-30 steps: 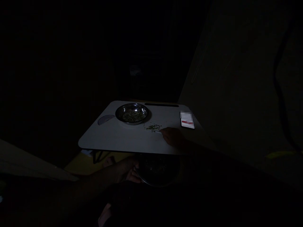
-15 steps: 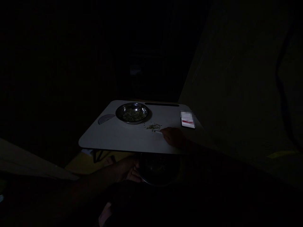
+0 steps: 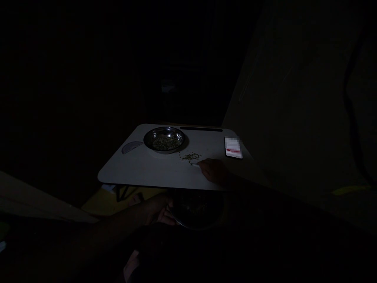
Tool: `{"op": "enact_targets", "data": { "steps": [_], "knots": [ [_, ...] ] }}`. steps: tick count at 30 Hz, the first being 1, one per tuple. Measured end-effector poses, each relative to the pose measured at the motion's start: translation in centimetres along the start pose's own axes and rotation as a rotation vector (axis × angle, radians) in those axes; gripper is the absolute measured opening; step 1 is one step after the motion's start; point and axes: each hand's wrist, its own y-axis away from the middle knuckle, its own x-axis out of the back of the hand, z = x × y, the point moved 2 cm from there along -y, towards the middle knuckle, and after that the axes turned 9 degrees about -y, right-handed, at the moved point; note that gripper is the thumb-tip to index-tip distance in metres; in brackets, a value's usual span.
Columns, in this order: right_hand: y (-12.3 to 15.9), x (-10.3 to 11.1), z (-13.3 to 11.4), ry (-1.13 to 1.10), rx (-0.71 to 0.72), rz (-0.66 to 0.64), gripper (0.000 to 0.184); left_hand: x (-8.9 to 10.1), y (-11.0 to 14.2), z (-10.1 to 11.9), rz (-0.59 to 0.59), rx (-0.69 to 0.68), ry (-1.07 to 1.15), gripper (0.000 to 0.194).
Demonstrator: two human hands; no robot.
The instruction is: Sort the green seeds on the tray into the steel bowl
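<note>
Small greenish pieces, like seeds or beans (image 3: 191,156), lie scattered on the white table (image 3: 141,171). My right hand (image 3: 213,169) is closed on a thin white strip-like tool (image 3: 194,164), its tip at the near side of these pieces; its exact kind is too dark to tell. Below the table's front edge, my left hand (image 3: 165,212) grips the left rim of a dark round bowl (image 3: 200,216). Little shows of what that bowl holds. A shiny steel bowl (image 3: 164,150) with more of the greenish pieces stands behind and left of the scattered ones.
A phone (image 3: 233,148) with a lit screen lies at the table's right side. Left of the steel bowl is a half-round protractor-like plate (image 3: 131,147). A dark slot (image 3: 202,129) runs along the back edge. A wall (image 3: 294,118) rises on the right. The surroundings are very dark.
My right hand and the white tool have shifted slightly left and toward me. Some scattered pieces near the tip have moved a little. My left hand stays on the dark bowl's rim.
</note>
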Motion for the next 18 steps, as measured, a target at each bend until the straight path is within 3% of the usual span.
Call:
{"op": "enact_targets", "data": {
  "steps": [18],
  "knots": [
    [0.75, 0.42, -0.34, 0.012, -0.020, -0.023, 0.030, 0.01, -0.01, -0.12, 0.011, -0.016, 0.017, 0.025]
  ]
}}
